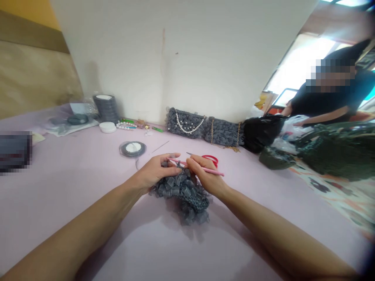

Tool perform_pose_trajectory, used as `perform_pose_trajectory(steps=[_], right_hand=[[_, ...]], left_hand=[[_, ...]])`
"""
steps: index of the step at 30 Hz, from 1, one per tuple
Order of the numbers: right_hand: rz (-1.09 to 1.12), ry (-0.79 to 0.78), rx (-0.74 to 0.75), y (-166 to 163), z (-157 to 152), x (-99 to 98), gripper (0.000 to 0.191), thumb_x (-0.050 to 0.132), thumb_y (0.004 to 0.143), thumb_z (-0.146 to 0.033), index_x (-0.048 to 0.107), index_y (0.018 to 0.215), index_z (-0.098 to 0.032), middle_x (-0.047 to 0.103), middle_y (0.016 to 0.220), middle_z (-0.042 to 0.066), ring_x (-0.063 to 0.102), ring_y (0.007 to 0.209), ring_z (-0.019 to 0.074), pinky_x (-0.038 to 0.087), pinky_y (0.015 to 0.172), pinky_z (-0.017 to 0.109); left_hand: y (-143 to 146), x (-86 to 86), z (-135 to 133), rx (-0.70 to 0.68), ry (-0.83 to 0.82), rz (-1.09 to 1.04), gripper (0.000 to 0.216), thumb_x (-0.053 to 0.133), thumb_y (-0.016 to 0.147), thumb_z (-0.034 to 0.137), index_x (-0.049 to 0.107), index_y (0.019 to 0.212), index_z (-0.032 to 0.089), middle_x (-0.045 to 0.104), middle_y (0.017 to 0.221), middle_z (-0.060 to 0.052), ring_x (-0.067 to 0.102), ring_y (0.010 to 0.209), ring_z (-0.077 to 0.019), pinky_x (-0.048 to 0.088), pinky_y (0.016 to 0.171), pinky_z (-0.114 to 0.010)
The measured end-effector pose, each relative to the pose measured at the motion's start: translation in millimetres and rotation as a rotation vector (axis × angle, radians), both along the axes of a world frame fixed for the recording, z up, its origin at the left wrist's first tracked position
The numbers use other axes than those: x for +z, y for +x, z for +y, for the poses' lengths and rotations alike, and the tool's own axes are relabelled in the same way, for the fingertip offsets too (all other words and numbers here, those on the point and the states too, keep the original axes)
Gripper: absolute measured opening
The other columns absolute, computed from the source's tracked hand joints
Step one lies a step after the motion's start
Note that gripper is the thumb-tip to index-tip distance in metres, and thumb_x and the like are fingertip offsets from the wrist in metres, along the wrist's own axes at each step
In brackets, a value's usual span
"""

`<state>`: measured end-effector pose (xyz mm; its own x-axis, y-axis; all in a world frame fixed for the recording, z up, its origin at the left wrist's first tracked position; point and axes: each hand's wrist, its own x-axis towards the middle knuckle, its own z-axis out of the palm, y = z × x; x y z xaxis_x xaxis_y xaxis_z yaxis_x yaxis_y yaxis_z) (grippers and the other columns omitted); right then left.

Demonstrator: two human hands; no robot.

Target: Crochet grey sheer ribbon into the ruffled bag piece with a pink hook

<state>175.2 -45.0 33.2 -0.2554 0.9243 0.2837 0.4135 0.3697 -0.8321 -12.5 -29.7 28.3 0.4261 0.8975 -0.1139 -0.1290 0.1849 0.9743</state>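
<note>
Lilac cloth covers the bench (117,242); at its near middle, a ruffled grey piece (181,191) hangs below both hands. The left hand (154,170) pinches its upper edge, fingers clamped, seemingly to steady it; the right hand (211,179) has its fingers closed around a pink crochet hook (213,171), pen-like, likely for control. Just beyond, red-handled scissors (215,157) and a ribbon spool (133,148) lie conveniently near. Farther, two grey ruffled bags (189,124) sit by a pale wall (205,58), perhaps for support.

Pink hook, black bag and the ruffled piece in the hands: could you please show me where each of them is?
Pink hook (213,171): head view, on its handle.
Black bag (261,132): head view, on its front side.
Ruffled piece (175,190): head view, on its grey ruffles.
</note>
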Motion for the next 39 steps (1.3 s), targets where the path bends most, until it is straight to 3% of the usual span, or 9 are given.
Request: perform_pose_trajectory(steps=[5,10,16,18,22,26,33,39], right_hand=[[-0.042,0.046,-0.046,-2.6,-0.2,-3.5,0.039,0.043,0.095,-0.040,0.036,0.061,-0.021,0.037,0.059,-0.004,0.036,0.057,0.0106,0.028,0.051,0.024],[-0.004,0.094,-0.056,-4.8,-3.7,-3.4,0.039,0.041,0.094,-0.038,0.032,0.060,-0.022,0.035,0.059,-0.004,0.035,0.056,0.0112,0.030,0.051,0.024],[0.011,0.190,-0.092,-1.4,-7.8,-8.9,0.039,0.041,0.098,-0.038,0.041,0.063,-0.021,0.041,0.060,-0.003,0.040,0.056,0.0117,0.033,0.051,0.025],[0.001,0.307,-0.036,2.6,-8.0,-9.7,0.035,0.041,0.099,-0.033,0.046,0.067,-0.020,0.046,0.061,-0.002,0.042,0.055,0.0115,0.035,0.051,0.025],[-0.114,0.742,0.156,12.1,-2.6,-11.3,0.018,0.045,0.096,-0.021,0.051,0.080,-0.020,0.059,0.077,0.004,0.052,0.064,0.0132,0.043,0.057,0.025],[-0.313,0.959,0.182,16.4,7.1,-19.0,0.013,0.046,0.095,-0.018,0.051,0.083,-0.019,0.061,0.081,0.008,0.054,0.066,0.0154,0.046,0.057,0.026],[-0.348,0.997,0.213,15.4,11.7,-28.4,0.016,0.042,0.096,-0.019,0.049,0.081,-0.019,0.059,0.078,0.007,0.052,0.065,0.0160,0.046,0.058,0.027],[-0.301,0.979,0.242,15.8,12.3,-29.1,0.015,0.041,0.096,-0.018,0.046,0.082,-0.021,0.055,0.074,0.004,0.048,0.062,0.0155,0.039,0.056,0.027]], left_hand=[[-2.6,-1.6,1.2,0.002,0.103,0.106,0.078,0.080,0.070,0.028,0.050,0.141,0.018,0.055,0.078,0.005,0.052,0.071,-0.0110,0.038,0.069,-0.026],[-4.9,-2.6,3.9,-0.030,0.174,0.158,0.077,0.079,0.072,0.031,0.050,0.142,0.017,0.054,0.079,0.004,0.052,0.074,-0.0118,0.039,0.074,-0.027],[-7.6,-0.4,5.8,-0.026,0.301,0.259,0.072,0.076,0.075,0.041,0.053,0.140,0.018,0.062,0.086,0.000,0.057,0.083,-0.0168,0.044,0.079,-0.030],[-7.7,4.2,3.4,-0.023,0.373,0.274,0.071,0.074,0.077,0.041,0.053,0.140,0.018,0.065,0.091,-0.002,0.060,0.088,-0.0187,0.044,0.084,-0.031],[-7.8,14.9,-3.0,0.029,0.552,0.347,0.073,0.072,0.079,0.038,0.048,0.145,0.016,0.066,0.100,-0.005,0.060,0.098,-0.0208,0.042,0.095,-0.031],[-9.8,16.6,-2.5,0.094,0.697,0.563,0.070,0.070,0.080,0.038,0.051,0.143,0.014,0.064,0.090,-0.005,0.059,0.089,-0.0217,0.043,0.087,-0.032],[-12.4,14.7,-1.1,0.023,0.795,0.710,0.062,0.067,0.083,0.045,0.059,0.137,0.016,0.064,0.075,-0.002,0.059,0.076,-0.0198,0.043,0.076,-0.030],[-12.5,12.3,-2.7,-0.084,0.830,0.664,0.054,0.056,0.092,0.045,0.057,0.137,0.016,0.071,0.083,-0.004,0.063,0.077,-0.0185,0.047,0.078,-0.030]])
